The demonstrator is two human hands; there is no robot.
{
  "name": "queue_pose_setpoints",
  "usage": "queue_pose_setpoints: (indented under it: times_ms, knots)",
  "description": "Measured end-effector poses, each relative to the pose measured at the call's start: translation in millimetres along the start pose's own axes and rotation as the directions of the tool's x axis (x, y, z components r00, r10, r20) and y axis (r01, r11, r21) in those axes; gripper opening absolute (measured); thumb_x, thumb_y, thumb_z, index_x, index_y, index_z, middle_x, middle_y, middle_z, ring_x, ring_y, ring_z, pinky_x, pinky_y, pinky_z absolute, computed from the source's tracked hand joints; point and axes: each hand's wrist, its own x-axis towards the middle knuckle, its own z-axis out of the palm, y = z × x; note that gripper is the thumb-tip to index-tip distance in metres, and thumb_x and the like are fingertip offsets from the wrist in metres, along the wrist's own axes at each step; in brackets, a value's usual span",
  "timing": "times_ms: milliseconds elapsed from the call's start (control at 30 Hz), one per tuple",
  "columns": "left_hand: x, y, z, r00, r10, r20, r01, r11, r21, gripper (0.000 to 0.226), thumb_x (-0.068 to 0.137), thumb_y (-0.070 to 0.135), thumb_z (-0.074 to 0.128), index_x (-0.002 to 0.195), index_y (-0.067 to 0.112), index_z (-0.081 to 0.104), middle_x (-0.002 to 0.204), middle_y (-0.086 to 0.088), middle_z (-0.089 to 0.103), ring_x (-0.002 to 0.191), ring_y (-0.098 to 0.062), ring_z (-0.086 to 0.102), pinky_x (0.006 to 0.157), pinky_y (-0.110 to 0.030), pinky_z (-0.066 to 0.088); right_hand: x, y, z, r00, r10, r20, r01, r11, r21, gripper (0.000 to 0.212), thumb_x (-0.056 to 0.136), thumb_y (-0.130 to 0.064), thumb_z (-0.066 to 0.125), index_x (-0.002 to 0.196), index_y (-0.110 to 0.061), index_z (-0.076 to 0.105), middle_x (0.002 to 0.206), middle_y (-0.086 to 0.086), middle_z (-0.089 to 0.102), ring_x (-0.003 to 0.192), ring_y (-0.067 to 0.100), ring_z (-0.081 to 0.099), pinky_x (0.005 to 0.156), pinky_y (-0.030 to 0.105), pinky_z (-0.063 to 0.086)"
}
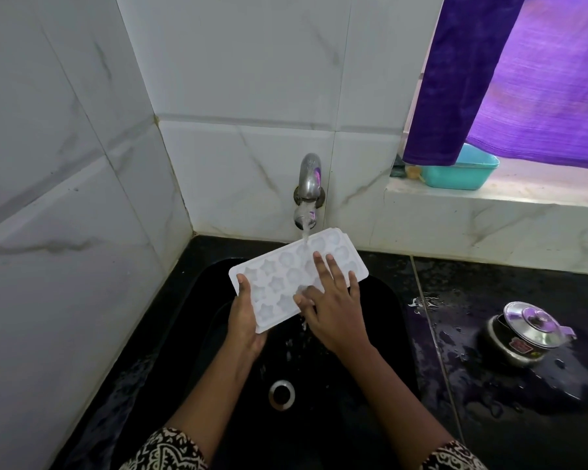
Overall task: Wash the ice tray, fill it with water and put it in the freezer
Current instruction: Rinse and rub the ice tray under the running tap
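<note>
A white ice tray (pixel 282 269) with star and round moulds is held over the black sink (pixel 218 334), its far end under the metal tap (pixel 308 191). Water runs from the tap onto the tray and drips off its near edge. My left hand (pixel 246 320) grips the tray's near left end, thumb on top and palm beneath. My right hand (pixel 333 300) lies flat on the tray's right half with straight, spread fingers pressing on the moulds.
A steel pot with a lid (pixel 523 330) stands on the wet black counter (pixel 489 385) to the right. A teal tub (pixel 462 171) sits on the window ledge under a purple curtain (pixel 510 79). The sink drain (pixel 281 395) is below my hands. White tiled walls close the left and back.
</note>
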Motion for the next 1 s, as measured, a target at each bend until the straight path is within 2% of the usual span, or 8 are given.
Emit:
queue_pose_setpoints:
  times_ms: [133, 267, 333, 467, 567, 667, 833, 1000]
  knots:
    - [2.0, 5.0, 0.2, 1.0, -0.019, -0.006, 0.019, 0.999, -0.031, 0.085, 0.073, 0.07, 0.044, 0.13, 0.009, 0.053, 0.125, -0.017, 0.064, 0.113, -0.035, 0.062, 0.098, -0.05, 0.047, -6.1, -4.9, 1.8, 0.989, -0.063, 0.132, 0.064, 0.998, -0.002, 0.064, 0.09, -0.067, 0.014, 0.114, -0.026, 0.057, 0.156, -0.008, -0.004, 0.143, 0.008, -0.013, 0.115, 0.049, 0.003]
    - [-2.6, 0.1, 1.2, 1.0, -0.015, 0.0, 0.015, 1.0, -0.019, 0.073, 0.081, 0.068, 0.037, 0.123, 0.012, 0.057, 0.117, -0.014, 0.068, 0.105, -0.031, 0.067, 0.09, -0.046, 0.052, -1.4, 5.5, -3.6, 0.998, -0.051, 0.036, 0.051, 0.999, 0.009, 0.05, 0.093, -0.058, 0.023, 0.091, -0.027, 0.063, 0.157, -0.005, 0.008, 0.146, 0.013, 0.0, 0.115, 0.049, 0.009]
    - [-4.1, -2.0, 3.4, 1.0, -0.013, 0.005, 0.013, 0.999, -0.03, 0.071, 0.082, 0.068, 0.036, 0.121, 0.012, 0.058, 0.115, -0.013, 0.069, 0.104, -0.03, 0.067, 0.087, -0.045, 0.055, -2.6, 2.3, -0.7, 0.997, -0.073, 0.024, 0.074, 0.997, -0.019, 0.052, 0.093, -0.06, 0.023, 0.097, -0.026, 0.061, 0.158, -0.002, 0.012, 0.146, 0.015, 0.003, 0.114, 0.05, 0.009]
    - [-3.1, 1.6, 2.2, 0.999, -0.034, -0.002, 0.034, 0.999, -0.037, 0.088, 0.071, 0.076, 0.038, 0.13, 0.012, 0.053, 0.125, -0.015, 0.064, 0.114, -0.036, 0.061, 0.103, -0.053, 0.043, -11.3, 8.9, -3.8, 0.986, -0.117, 0.119, 0.115, 0.993, 0.025, 0.052, 0.093, -0.06, 0.024, 0.108, -0.028, 0.062, 0.158, -0.008, 0.005, 0.145, 0.011, -0.006, 0.115, 0.052, 0.009]
    - [-4.0, -3.5, 3.7, 0.999, -0.052, 0.01, 0.053, 0.998, -0.029, 0.09, 0.071, 0.076, 0.033, 0.133, 0.014, 0.052, 0.126, -0.015, 0.063, 0.115, -0.036, 0.06, 0.105, -0.054, 0.041, -14.6, 15.7, -10.6, 0.998, -0.003, -0.062, 0.012, 0.991, 0.131, 0.04, 0.094, -0.049, 0.033, 0.087, -0.025, 0.065, 0.155, -0.003, 0.021, 0.144, 0.017, 0.014, 0.111, 0.052, 0.021]
    - [-7.8, -7.3, 11.4, 0.995, -0.088, 0.036, 0.089, 0.996, -0.027, 0.085, 0.076, 0.076, 0.029, 0.13, 0.015, 0.054, 0.124, -0.015, 0.065, 0.112, -0.036, 0.062, 0.098, -0.053, 0.046, -13.6, 13.0, -10.4, 0.986, 0.049, -0.162, -0.027, 0.991, 0.135, 0.034, 0.093, -0.045, 0.039, 0.104, -0.023, 0.063, 0.154, 0.002, 0.029, 0.143, 0.019, 0.021, 0.106, 0.051, 0.028]
    - [-11.9, -15.5, 19.6, 0.987, -0.14, 0.078, 0.144, 0.989, -0.042, 0.086, 0.078, 0.075, 0.031, 0.134, 0.013, 0.05, 0.129, -0.017, 0.061, 0.117, -0.037, 0.059, 0.103, -0.054, 0.041, 1.0, 6.2, -11.0, 0.99, -0.069, -0.126, 0.075, 0.996, 0.042, 0.036, 0.088, -0.042, 0.043, 0.112, -0.024, 0.063, 0.155, 0.006, 0.026, 0.143, 0.022, 0.015, 0.104, 0.054, 0.028]
    - [-11.4, -19.8, 21.9, 0.976, -0.175, 0.132, 0.182, 0.982, -0.042, 0.087, 0.078, 0.074, 0.032, 0.135, 0.012, 0.05, 0.13, -0.018, 0.06, 0.121, -0.038, 0.055, 0.11, -0.058, 0.033, 20.7, 2.1, -10.5, 0.997, -0.058, -0.057, 0.059, 0.998, 0.014, 0.043, 0.086, -0.048, 0.037, 0.095, -0.02, 0.068, 0.154, 0.006, 0.029, 0.142, 0.029, 0.025, 0.104, 0.059, 0.028]
